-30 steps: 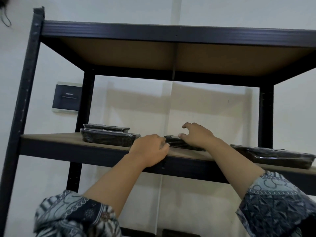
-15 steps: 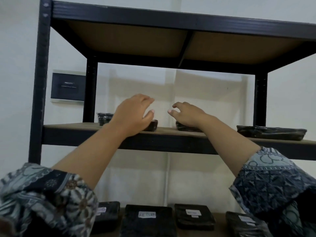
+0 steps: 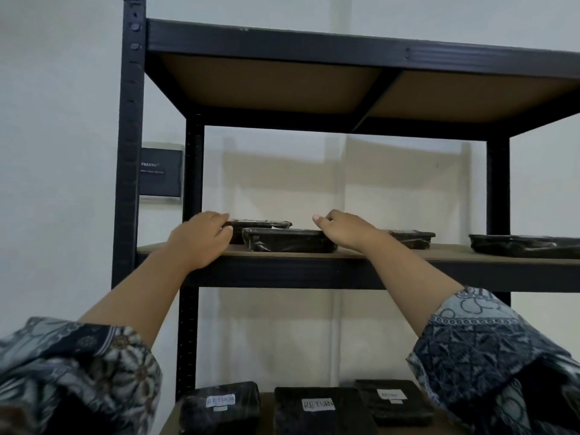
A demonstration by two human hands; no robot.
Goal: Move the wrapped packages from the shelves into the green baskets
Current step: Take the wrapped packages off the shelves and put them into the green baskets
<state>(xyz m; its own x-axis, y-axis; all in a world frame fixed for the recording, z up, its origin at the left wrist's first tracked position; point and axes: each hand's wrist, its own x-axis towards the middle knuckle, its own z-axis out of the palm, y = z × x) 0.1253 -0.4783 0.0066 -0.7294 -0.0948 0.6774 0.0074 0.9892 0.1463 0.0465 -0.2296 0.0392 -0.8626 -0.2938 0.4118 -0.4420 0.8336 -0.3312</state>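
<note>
Two black wrapped packages lie at the left of the middle shelf, one in front and one just behind and slightly higher. My left hand curls its fingers over the left end of the rear package. Over the right end of the front package lies my right hand, with one fingertip lifted. Both packages rest on the shelf board. Further right on the same shelf lie two more wrapped packages. No green basket is in view.
The black metal rack has a front post at the left and an upper shelf board overhead. On the lower shelf lie three black packages with white RETURN labels. A dark wall panel hangs behind the rack.
Both hands left the middle package and moved left. They have come down from mid-air onto the two packages at the shelf's left end. The view has dropped and shifted left.
</note>
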